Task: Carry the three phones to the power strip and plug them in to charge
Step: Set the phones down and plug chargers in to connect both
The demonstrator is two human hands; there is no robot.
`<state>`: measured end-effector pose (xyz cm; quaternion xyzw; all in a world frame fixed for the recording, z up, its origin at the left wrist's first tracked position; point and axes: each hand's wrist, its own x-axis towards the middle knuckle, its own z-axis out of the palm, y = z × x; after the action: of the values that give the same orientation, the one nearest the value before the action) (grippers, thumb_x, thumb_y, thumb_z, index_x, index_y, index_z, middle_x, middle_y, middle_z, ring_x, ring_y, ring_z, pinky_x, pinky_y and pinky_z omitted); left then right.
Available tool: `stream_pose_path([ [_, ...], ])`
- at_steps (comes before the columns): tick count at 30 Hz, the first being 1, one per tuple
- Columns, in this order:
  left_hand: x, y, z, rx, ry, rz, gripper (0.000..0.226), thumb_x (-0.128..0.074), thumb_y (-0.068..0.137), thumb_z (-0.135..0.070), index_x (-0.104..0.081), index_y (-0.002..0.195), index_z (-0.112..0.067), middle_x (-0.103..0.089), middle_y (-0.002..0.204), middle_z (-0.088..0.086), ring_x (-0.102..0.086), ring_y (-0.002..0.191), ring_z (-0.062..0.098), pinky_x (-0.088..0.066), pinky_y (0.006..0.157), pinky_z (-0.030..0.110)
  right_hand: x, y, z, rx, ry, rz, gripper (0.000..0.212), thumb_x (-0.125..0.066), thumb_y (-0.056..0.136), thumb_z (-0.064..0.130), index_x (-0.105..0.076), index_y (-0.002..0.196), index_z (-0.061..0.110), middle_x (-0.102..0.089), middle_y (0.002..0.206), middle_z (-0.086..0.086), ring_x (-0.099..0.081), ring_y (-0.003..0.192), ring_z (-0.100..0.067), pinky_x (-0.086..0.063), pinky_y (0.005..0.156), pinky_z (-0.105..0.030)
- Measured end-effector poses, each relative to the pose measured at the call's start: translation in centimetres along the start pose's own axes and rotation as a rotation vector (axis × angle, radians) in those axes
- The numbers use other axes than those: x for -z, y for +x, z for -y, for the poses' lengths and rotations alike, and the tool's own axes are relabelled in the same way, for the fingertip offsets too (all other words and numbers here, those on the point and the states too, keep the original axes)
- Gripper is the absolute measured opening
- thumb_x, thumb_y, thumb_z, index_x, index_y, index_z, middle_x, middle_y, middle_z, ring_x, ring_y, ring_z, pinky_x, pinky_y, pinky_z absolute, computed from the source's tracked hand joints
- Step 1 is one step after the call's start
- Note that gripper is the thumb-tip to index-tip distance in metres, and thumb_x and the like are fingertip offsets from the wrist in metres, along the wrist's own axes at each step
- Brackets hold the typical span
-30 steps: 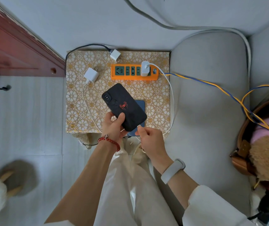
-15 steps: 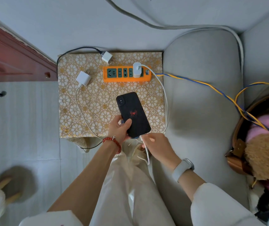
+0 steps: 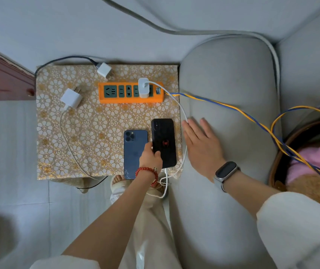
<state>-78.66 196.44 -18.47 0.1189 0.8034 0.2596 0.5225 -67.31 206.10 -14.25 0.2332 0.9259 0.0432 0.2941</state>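
Black phone now down flat on the table, cable in; right hand has let go and moved off to the sofa arm.

Left to right: blue phone (image 3: 134,152) just left of left hand (image 3: 151,155), fingers pinching black phone (image 3: 164,142) at its near-left edge; right hand (image 3: 201,146) spread flat, empty. Phones rigid, smooth, likely slippery, so grip the long edges.

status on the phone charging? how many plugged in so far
Done: black spider-logo phone lies on the patterned mat, white cable at its near end, running from the white charger in the orange power strip. In hand: left hand rests on it; right hand open. Left: blue phone uncabled, two loose white chargers unplugged; third phone unseen.
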Motion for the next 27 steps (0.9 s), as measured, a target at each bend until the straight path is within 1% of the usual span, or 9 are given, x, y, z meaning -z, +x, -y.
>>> stream_pose_path([
  [2, -0.4, 0.1, -0.4, -0.019, 0.093, 0.019, 0.043, -0.042, 0.09, -0.01, -0.031, 0.131, -0.004, -0.043, 0.128, 0.022, -0.05, 0.108, 0.036, -0.043, 0.095, 0.042, -0.1, 0.2, -0.2, 0.013, -0.056, -0.003, 0.054, -0.017, 0.096, 0.027, -0.007, 0.143, 0.003, -0.003, 0.157, -0.008, 0.003, 0.144, -0.028, 0.007, 0.112, -0.053],
  [5, -0.9, -0.1, -0.9, -0.024, 0.247, 0.046, 0.063, -0.044, 0.09, -0.013, -0.008, 0.14, 0.0, -0.024, 0.14, 0.022, -0.03, 0.126, 0.037, -0.028, 0.108, 0.043, 0.1, 0.1, -0.4, 0.041, -0.078, -0.002, 0.054, -0.016, 0.096, 0.027, -0.008, 0.143, 0.002, -0.005, 0.157, -0.01, 0.002, 0.144, -0.028, 0.009, 0.111, -0.053],
  [7, -1.0, -0.2, -1.2, -0.046, 0.273, 0.038, 0.058, -0.045, 0.088, -0.011, -0.016, 0.137, -0.002, -0.02, 0.141, 0.02, -0.023, 0.126, 0.036, -0.024, 0.108, 0.04, 0.2, 0.2, -0.5, 0.044, -0.087, -0.004, 0.055, -0.018, 0.095, 0.029, -0.01, 0.143, 0.003, -0.006, 0.156, -0.01, 0.001, 0.144, -0.028, 0.01, 0.111, -0.053],
  [10, -1.0, 0.0, -2.0, -0.035, 0.281, 0.056, 0.045, -0.046, 0.085, -0.009, -0.03, 0.127, -0.002, -0.02, 0.14, 0.018, -0.023, 0.123, 0.037, -0.028, 0.104, 0.04, 0.4, 0.2, -0.3, 0.038, -0.083, 0.005, 0.056, -0.021, 0.094, 0.029, -0.013, 0.143, 0.003, -0.008, 0.156, -0.011, 0.0, 0.144, -0.028, 0.011, 0.111, -0.052],
  [14, -0.5, 0.3, -2.0, -0.007, 0.283, 0.089, 0.05, -0.046, 0.085, -0.011, -0.028, 0.131, -0.003, -0.022, 0.139, 0.018, -0.027, 0.125, 0.037, -0.028, 0.105, 0.042, 0.6, 0.4, 0.0, 0.035, -0.033, 0.011, 0.055, -0.022, 0.094, 0.027, -0.014, 0.142, 0.003, -0.006, 0.156, -0.013, 0.003, 0.144, -0.029, 0.01, 0.112, -0.054],
  [18, -0.6, -0.2, -1.2, -0.019, 0.228, 0.124, 0.054, -0.047, 0.085, -0.011, -0.026, 0.134, -0.006, -0.025, 0.138, 0.018, -0.032, 0.124, 0.036, -0.033, 0.107, 0.044, 1.0, 0.3, 0.3, 0.029, 0.008, 0.025, 0.055, -0.022, 0.094, 0.024, -0.013, 0.142, 0.001, -0.007, 0.156, -0.015, 0.003, 0.144, -0.029, 0.006, 0.113, -0.054],
  [21, -0.5, 0.0, -0.7, -0.04, 0.199, 0.136, 0.058, -0.049, 0.084, -0.013, -0.024, 0.137, -0.006, -0.023, 0.141, 0.015, -0.031, 0.126, 0.035, -0.031, 0.109, 0.045, 1.1, 0.1, 0.5, 0.03, 0.026, 0.04, 0.054, -0.023, 0.094, 0.025, -0.016, 0.142, 0.002, -0.007, 0.156, -0.014, 0.003, 0.144, -0.029, 0.006, 0.114, -0.052],
  [24, 0.7, 0.4, -0.7, -0.085, 0.174, 0.151, 0.051, -0.049, 0.083, -0.015, -0.035, 0.132, -0.007, -0.034, 0.135, 0.017, -0.04, 0.12, 0.034, -0.036, 0.105, 0.046, 1.8, 0.1, 1.1, 0.036, 0.071, 0.062, 0.05, -0.026, 0.094, 0.025, -0.026, 0.139, 0.004, -0.014, 0.155, -0.015, 0.001, 0.144, -0.03, 0.007, 0.114, -0.052],
  [27, 3.2, 0.5, -0.8, -0.112, 0.119, 0.049, 0.043, -0.047, 0.086, -0.015, -0.043, 0.128, -0.008, -0.044, 0.134, 0.015, -0.05, 0.113, 0.03, -0.043, 0.098, 0.036, 3.0, 0.2, 2.4, 0.041, 0.134, 0.068, 0.044, -0.032, 0.092, 0.023, -0.039, 0.132, 0.007, -0.026, 0.149, -0.017, -0.007, 0.143, -0.032, 0.006, 0.114, -0.052],
])
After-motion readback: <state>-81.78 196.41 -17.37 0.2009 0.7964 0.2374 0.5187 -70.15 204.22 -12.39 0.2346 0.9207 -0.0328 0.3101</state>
